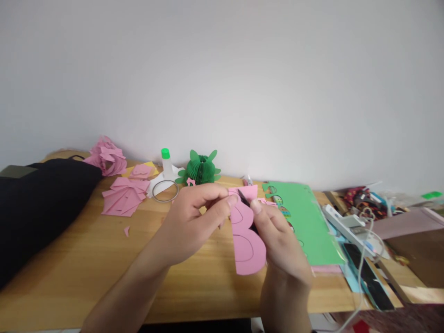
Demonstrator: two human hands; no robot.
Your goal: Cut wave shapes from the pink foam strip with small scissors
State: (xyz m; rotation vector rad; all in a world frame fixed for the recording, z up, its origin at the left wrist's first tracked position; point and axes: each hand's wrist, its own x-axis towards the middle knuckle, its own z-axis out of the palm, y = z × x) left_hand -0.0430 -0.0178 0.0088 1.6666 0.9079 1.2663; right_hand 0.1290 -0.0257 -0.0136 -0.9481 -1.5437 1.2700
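Note:
Pinched between the thumb and fingers of my left hand is a piece of pink paper, hanging upright over the table. Its right edge is scalloped, and curved lines are drawn on it. My right hand is closed around a dark pair of scissors. Their blades lie at the upper part of the paper, while the handles are mostly hidden by my fingers. Behind my hands stands a green honeycomb paper figure with rounded leaf-like pieces.
Pink paper scraps lie at the left, near a glue stick and a ring. A black bag covers the table's left end. Green sheets, a phone and a white power strip are at the right.

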